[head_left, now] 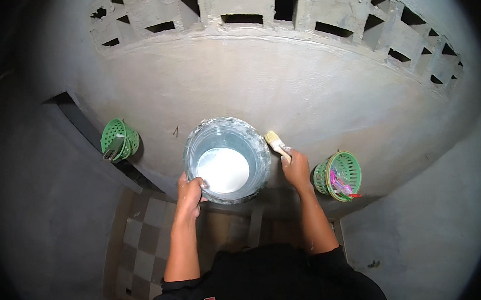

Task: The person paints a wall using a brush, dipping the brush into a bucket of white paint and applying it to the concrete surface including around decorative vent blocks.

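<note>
My left hand [189,193] grips the near left rim of a round grey bucket [263,165], thumb over the edge. The bucket is tilted so that its inside shows, and white liquid [223,169], apparently paint, lies in it. Dried white smears cover its rim. To the right of the bucket, my right hand [296,170] is closed round the handle of a paintbrush [276,143]. The brush's pale bristles point up and left, near the bucket's right rim but apart from it. Part of the handle is hidden by my fingers.
Ahead stands a pale plastered wall [207,77], with vent blocks [263,0] along its top. A green basket [131,140] hangs at the left. Another green basket [322,179], holding pink items, is right of my right hand. Checkered floor tiles [146,238] show below left.
</note>
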`<state>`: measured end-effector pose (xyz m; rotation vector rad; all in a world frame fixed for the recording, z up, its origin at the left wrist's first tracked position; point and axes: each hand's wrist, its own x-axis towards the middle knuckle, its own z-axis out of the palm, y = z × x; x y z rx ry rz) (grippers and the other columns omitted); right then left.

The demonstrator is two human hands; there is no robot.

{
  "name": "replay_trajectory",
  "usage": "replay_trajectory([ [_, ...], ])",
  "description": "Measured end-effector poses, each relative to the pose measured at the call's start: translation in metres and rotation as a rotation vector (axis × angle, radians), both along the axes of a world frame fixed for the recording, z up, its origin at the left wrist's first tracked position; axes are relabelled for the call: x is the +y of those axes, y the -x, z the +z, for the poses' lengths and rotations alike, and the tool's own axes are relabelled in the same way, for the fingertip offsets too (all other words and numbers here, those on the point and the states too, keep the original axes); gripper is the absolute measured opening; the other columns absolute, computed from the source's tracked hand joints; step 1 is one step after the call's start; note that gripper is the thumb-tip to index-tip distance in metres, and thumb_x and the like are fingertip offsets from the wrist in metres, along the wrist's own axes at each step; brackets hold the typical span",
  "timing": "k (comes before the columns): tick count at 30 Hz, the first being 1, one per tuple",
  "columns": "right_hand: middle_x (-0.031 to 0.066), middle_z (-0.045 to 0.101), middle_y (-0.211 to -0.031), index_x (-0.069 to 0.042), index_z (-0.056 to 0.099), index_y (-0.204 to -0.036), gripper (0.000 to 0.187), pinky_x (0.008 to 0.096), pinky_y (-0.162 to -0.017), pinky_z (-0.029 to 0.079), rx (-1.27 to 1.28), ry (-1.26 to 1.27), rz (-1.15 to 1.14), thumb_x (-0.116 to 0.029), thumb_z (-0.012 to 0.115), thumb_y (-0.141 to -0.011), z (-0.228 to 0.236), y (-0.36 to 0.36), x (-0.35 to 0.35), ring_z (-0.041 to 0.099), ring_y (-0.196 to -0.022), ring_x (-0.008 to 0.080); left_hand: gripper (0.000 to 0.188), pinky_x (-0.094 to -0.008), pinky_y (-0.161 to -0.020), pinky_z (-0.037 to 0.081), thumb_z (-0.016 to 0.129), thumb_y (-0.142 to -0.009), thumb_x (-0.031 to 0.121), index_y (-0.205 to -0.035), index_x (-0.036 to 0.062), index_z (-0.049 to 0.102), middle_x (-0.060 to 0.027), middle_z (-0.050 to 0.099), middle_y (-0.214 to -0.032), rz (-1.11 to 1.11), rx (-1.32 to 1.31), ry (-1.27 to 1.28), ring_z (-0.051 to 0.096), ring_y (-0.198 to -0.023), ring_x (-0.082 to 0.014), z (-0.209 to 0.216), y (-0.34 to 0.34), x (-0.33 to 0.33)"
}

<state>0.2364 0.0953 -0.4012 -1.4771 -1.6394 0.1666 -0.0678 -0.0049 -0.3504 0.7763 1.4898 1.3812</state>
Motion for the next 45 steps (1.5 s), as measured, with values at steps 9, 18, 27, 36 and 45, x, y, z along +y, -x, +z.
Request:
replay_trajectory([
  [9,0.0251,0.072,-0.112,0.007,0.066,-0.123,0.035,0.0388,-0.095,0.051,0.377,-0.494,-0.208,-0.010,0.069,-0.092,0.129,-0.032,-0.026,0.070,-0.104,0.0357,0.054,-0.0331,-0.055,0.050,0.055,-0.075,0.004,-0.129,0.0008,0.057,-0.0103,0.067,-0.099,0.001,0.011,0.037,0.066,-0.078,-0.0206,0.004,0.002,-0.004],
  [18,0.0298,0.070,-0.107,0.005,0.068,-0.117,0.032,0.0477,-0.086,0.053,-0.002,0.059,-0.181,-0.010,0.070,-0.088,-0.035,-0.027,-0.006,0.068,-0.099,0.0469,0.053,-0.0352,-0.060,0.052,0.055,-0.074,0.005,-0.127,0.0020,0.057,-0.0110,0.067,-0.102,-0.025,-0.024,0.009,0.066,-0.083,-0.0237,-0.018,0.008,0.004],
  [27,0.0271,0.069,-0.111,0.003,0.067,-0.121,0.037,0.0484,-0.089,0.052,0.255,-0.234,-0.130,-0.014,0.071,-0.089,0.112,-0.092,-0.034,0.066,-0.102,0.0456,0.051,-0.0332,-0.050,0.056,0.054,-0.073,0.000,-0.124,-0.0005,0.055,-0.0114,0.065,-0.094,0.004,0.003,-0.003,0.067,-0.073,-0.0228,-0.006,0.010,0.000],
  [36,0.0252,0.065,-0.095,0.001,0.063,-0.104,0.017,0.0555,-0.083,0.050,-0.027,-0.112,-0.343,-0.012,0.062,-0.093,-0.003,-0.012,0.004,0.064,-0.094,0.0465,0.055,-0.0354,-0.058,0.050,0.054,-0.073,0.004,-0.129,0.0022,0.056,-0.0114,0.067,-0.104,-0.077,-0.022,0.016,0.065,-0.085,-0.0238,-0.008,0.011,0.005],
  [45,0.0298,0.069,-0.099,0.003,0.065,-0.121,0.032,0.0530,-0.084,0.052,-0.022,-0.167,-0.072,-0.014,0.063,-0.093,0.045,-0.068,-0.031,0.065,-0.095,0.0496,0.052,-0.0339,-0.052,0.053,0.054,-0.075,0.003,-0.126,-0.0008,0.054,-0.0124,0.066,-0.100,-0.077,-0.026,-0.035,0.067,-0.079,-0.0223,0.004,0.003,0.002],
])
